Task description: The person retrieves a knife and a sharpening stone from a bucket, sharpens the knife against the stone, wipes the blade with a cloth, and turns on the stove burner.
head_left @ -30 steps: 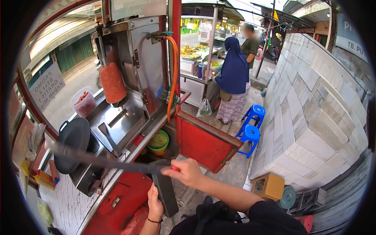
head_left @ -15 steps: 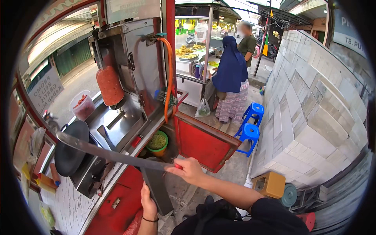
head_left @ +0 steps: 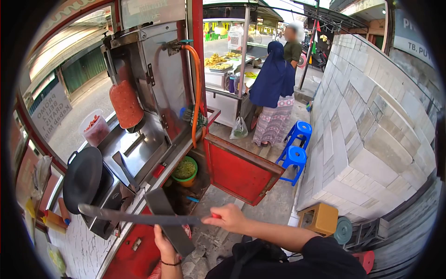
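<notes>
My right hand (head_left: 230, 218) is closed round the red handle of a long knife (head_left: 125, 216). Its blade reaches left, almost level, and crosses in front of a dark grey sharpening stone (head_left: 159, 202). From below, my left hand (head_left: 166, 247) grips this stone, a long rectangular block held at a slant; some fingers are hidden behind it. Blade and stone overlap in view, and the blade appears to lie against the stone's face. The knife's tip is over the edge of the stove (head_left: 103, 223).
Left of me the cart counter (head_left: 76, 249) carries a black pan (head_left: 83, 179), a meat cone (head_left: 125, 106) on a spit and a tub (head_left: 96, 130). An open red door (head_left: 241, 169), a green-rimmed bucket (head_left: 186, 174) and blue stools (head_left: 293, 162) stand ahead. Two people (head_left: 273, 79) are beyond.
The knife has dropped lower and come nearer level, its tip shifting down and right. The stone has tilted more to the left, with its upper end now showing above the blade.
</notes>
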`<action>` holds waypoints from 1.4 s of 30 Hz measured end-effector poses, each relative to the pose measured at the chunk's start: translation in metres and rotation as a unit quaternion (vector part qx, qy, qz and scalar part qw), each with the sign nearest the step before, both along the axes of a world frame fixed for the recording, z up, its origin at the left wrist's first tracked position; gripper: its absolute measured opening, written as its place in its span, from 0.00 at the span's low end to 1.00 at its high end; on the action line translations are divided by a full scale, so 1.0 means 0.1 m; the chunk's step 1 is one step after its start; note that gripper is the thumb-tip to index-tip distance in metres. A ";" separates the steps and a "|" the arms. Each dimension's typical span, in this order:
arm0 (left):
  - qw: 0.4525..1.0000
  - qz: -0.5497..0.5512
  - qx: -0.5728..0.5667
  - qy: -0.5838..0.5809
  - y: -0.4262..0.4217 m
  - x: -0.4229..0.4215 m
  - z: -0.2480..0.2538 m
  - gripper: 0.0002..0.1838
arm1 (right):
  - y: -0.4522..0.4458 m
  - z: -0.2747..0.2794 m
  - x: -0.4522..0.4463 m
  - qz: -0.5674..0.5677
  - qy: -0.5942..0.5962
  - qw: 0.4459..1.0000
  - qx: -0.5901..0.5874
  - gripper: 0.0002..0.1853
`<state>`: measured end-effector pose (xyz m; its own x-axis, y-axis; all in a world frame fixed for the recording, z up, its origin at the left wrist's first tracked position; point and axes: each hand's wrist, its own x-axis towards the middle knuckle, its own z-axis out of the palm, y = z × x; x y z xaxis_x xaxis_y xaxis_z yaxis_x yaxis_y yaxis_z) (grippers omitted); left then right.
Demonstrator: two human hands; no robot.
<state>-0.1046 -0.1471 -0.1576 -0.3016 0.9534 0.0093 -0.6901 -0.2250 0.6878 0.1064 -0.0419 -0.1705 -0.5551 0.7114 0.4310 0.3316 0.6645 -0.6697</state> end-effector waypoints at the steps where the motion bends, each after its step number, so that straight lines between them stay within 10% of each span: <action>1: 0.999 0.040 -0.018 0.006 0.02 0.04 0.18 0.31 | -0.05 -0.01 0.04 0.025 -0.021 0.999 -0.015 0.29; 5: 0.994 0.072 -0.080 0.028 0.16 0.16 -0.42 0.31 | 0.07 0.10 -0.08 0.041 -0.031 0.998 0.020 0.30; 6: 0.967 0.149 -0.078 0.193 0.24 0.17 -0.97 0.30 | 0.14 0.34 -0.17 0.036 0.022 0.998 0.046 0.28; 7: 0.983 0.065 -0.052 0.163 0.20 0.45 -0.29 0.30 | 0.26 0.51 -0.21 0.031 0.074 0.994 0.073 0.26; 10: 0.958 0.102 -0.058 0.262 0.33 0.41 -0.35 0.30 | 0.61 0.54 -0.12 -0.012 0.089 0.994 0.058 0.25; 12: 0.998 0.014 0.006 0.056 0.39 0.36 -0.09 0.31 | 0.59 0.26 0.09 0.010 0.067 0.997 0.045 0.27; 16: 0.998 0.016 0.060 0.006 0.62 0.40 0.22 0.34 | 0.61 -0.11 0.38 0.077 0.009 0.997 0.019 0.28; 22: 0.938 0.102 -0.037 0.330 0.89 0.96 -0.22 0.31 | 1.23 0.64 0.33 0.019 0.139 0.988 0.058 0.28; 29: 0.998 -0.020 0.053 0.030 1.05 0.83 0.47 0.35 | 1.13 -0.01 0.81 0.088 0.031 0.996 0.017 0.28; 32: 0.976 0.075 -0.062 0.195 1.07 0.87 -0.02 0.32 | 1.21 0.26 0.66 0.078 0.069 0.992 0.066 0.28; 33: 0.845 0.185 -0.043 0.500 1.02 0.83 -0.45 0.30 | 1.28 0.42 0.57 0.072 0.082 0.990 0.088 0.28; 42: 0.997 0.000 0.037 0.061 0.91 0.06 0.08 0.32 | 1.10 -0.11 0.49 0.071 0.027 0.997 -0.017 0.28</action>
